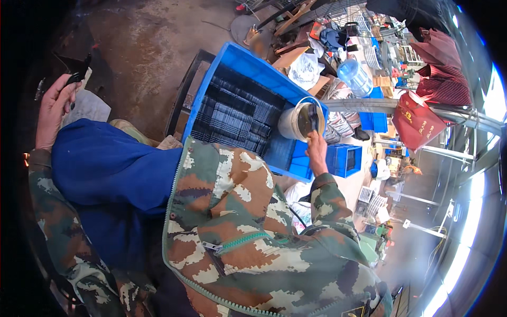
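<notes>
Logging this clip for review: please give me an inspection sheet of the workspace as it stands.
Surface: stained concrete floor; no table seen.
Job's things: blue plastic crate filled with rows of small dark flat pieces; pale bucket of dark liquid standing in its corner.
Clutter: boxes, plastic bags, a clear water jug, red bags beyond the crate.
Grips: left hand closed on a small dark piece; right hand at the bucket, holding a dark tool dipped into it.
Cables: nothing seen clearly.
Surroundings: crowded workshop, metal rails, bright daylight at right.

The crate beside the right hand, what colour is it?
Blue crate, clearest in the head view.
</notes>
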A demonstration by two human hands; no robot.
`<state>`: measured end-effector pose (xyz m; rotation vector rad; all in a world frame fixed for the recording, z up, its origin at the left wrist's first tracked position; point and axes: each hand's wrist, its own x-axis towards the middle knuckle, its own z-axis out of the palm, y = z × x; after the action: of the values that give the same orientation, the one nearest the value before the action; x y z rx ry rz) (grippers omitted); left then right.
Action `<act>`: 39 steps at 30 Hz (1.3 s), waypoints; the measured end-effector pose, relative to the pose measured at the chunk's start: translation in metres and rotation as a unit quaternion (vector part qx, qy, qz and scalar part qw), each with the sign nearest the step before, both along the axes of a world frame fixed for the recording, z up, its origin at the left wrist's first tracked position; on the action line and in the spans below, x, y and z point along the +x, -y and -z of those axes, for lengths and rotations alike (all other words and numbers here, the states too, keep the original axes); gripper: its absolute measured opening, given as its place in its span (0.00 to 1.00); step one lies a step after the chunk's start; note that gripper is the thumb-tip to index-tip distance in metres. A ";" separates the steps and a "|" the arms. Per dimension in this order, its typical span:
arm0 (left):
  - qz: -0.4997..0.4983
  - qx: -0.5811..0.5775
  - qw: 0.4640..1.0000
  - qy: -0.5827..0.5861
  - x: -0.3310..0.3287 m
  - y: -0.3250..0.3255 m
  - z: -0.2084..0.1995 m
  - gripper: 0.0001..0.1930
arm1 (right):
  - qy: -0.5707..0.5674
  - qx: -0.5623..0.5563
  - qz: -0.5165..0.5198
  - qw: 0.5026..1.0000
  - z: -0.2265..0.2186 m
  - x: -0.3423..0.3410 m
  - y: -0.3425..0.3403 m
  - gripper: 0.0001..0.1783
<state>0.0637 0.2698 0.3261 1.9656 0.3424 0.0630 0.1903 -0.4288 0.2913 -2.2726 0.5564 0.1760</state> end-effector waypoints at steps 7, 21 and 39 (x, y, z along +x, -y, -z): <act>-0.005 -0.018 1.000 0.017 0.004 -0.003 0.004 0.10 | -0.087 0.184 -0.043 0.978 0.070 -0.017 -0.053 0.18; 0.001 -0.002 1.000 -0.006 -0.002 -0.008 0.002 0.11 | -0.242 0.250 -0.023 0.937 0.111 -0.015 -0.085 0.19; -0.006 -0.031 0.999 -0.006 -0.004 -0.001 -0.004 0.11 | -0.336 -0.142 -0.306 0.879 0.095 0.033 -0.091 0.39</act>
<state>0.0596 0.2711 0.3299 1.9035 0.3593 0.0475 0.2238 -0.3376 0.1960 -2.5840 0.1715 1.3117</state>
